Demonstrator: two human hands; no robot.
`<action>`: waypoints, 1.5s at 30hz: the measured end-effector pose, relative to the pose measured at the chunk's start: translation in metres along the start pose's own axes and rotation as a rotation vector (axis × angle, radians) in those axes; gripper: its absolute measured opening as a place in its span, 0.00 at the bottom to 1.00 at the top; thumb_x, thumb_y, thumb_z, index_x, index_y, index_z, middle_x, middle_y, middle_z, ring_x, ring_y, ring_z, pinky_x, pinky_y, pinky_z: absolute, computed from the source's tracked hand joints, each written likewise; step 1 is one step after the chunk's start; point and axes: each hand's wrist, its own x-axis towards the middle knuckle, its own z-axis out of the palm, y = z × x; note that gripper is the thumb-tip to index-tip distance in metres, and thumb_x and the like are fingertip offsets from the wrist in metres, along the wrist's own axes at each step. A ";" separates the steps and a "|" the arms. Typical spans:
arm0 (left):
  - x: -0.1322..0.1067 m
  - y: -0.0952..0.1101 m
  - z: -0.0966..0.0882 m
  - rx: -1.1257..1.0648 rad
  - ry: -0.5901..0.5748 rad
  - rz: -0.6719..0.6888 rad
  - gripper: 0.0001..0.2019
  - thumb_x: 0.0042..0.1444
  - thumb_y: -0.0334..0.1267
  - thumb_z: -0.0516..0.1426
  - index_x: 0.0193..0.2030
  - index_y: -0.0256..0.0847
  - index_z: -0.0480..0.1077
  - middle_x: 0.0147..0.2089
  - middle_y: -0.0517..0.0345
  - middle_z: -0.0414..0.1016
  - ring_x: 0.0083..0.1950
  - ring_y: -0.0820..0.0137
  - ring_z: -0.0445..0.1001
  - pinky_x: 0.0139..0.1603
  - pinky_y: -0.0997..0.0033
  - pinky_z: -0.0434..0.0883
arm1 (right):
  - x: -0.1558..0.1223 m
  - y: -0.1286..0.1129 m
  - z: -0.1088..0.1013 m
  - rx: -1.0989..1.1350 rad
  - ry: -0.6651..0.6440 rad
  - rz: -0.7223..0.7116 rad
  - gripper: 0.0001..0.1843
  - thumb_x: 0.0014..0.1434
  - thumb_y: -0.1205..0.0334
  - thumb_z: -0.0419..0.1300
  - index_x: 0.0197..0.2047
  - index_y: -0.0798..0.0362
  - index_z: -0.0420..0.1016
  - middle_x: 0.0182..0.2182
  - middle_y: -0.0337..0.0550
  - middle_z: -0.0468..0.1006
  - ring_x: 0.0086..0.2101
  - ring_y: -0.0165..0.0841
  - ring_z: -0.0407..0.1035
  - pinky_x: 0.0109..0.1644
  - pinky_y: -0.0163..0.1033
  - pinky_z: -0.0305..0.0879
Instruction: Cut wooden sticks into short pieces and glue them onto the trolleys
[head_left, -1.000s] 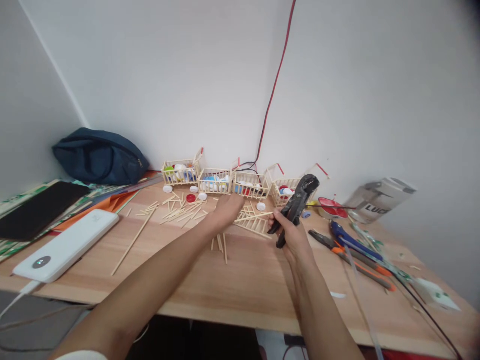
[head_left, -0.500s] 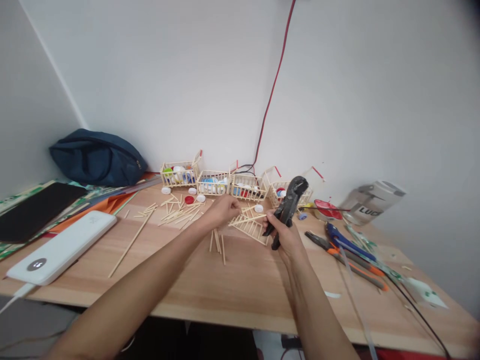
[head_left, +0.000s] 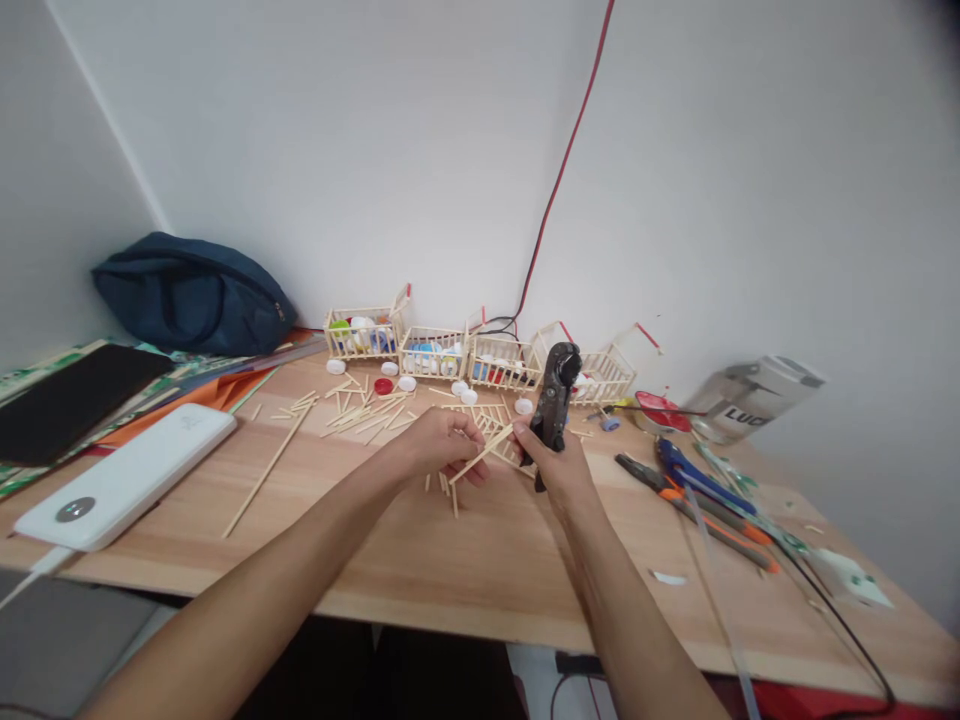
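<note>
My right hand (head_left: 559,465) grips a black plier-like tool (head_left: 556,395), its rounded head pointing up. Between the same hand's thumb and finger are thin wooden sticks (head_left: 499,437), slanting down to the left. My left hand (head_left: 448,445) is at those sticks with its fingers curled around their middle; the exact grip is partly hidden. Behind and below the hands lies a flat lattice panel (head_left: 491,412) of glued sticks. A few short sticks (head_left: 454,500) show just under my left hand.
Miniature stick carts (head_left: 435,355) filled with bottle caps line the wall. Loose cut sticks (head_left: 364,415) and a long stick (head_left: 270,470) lie left. A white power bank (head_left: 127,475) and blue bag (head_left: 195,295) are further left. Orange-handled pliers (head_left: 697,515) and a tilted container (head_left: 757,400) are right.
My left hand has come down to the sticks, with its fingers now around them. The sticks in my right hand have tilted, their left end lower. The view has shifted slightly.
</note>
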 end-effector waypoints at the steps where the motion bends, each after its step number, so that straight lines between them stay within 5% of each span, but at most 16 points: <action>1: 0.001 -0.002 -0.001 -0.006 -0.001 0.007 0.05 0.45 0.31 0.58 0.31 0.37 0.67 0.24 0.55 0.79 0.26 0.69 0.78 0.25 0.76 0.69 | 0.000 -0.001 0.000 -0.012 -0.002 -0.001 0.18 0.49 0.46 0.65 0.30 0.54 0.74 0.24 0.38 0.71 0.25 0.31 0.63 0.30 0.36 0.60; 21: 0.004 -0.023 -0.001 -0.042 -0.069 0.038 0.06 0.46 0.36 0.60 0.28 0.35 0.68 0.21 0.57 0.75 0.22 0.71 0.75 0.22 0.76 0.69 | -0.004 -0.006 0.013 -0.153 0.035 0.056 0.19 0.44 0.48 0.67 0.31 0.55 0.75 0.21 0.36 0.69 0.24 0.30 0.62 0.28 0.36 0.58; 30: 0.003 -0.023 0.000 -0.028 -0.070 0.078 0.05 0.45 0.34 0.60 0.27 0.35 0.71 0.21 0.58 0.75 0.21 0.73 0.73 0.22 0.77 0.69 | -0.007 -0.002 0.008 0.109 -0.092 0.251 0.21 0.44 0.47 0.68 0.35 0.55 0.75 0.21 0.37 0.71 0.20 0.28 0.62 0.23 0.34 0.57; 45: 0.004 -0.022 0.004 -0.105 0.025 0.079 0.06 0.45 0.36 0.61 0.25 0.35 0.69 0.20 0.60 0.74 0.19 0.77 0.70 0.22 0.80 0.68 | -0.011 -0.020 0.016 -0.158 0.039 0.017 0.23 0.47 0.49 0.66 0.42 0.57 0.80 0.29 0.45 0.81 0.30 0.37 0.73 0.33 0.39 0.68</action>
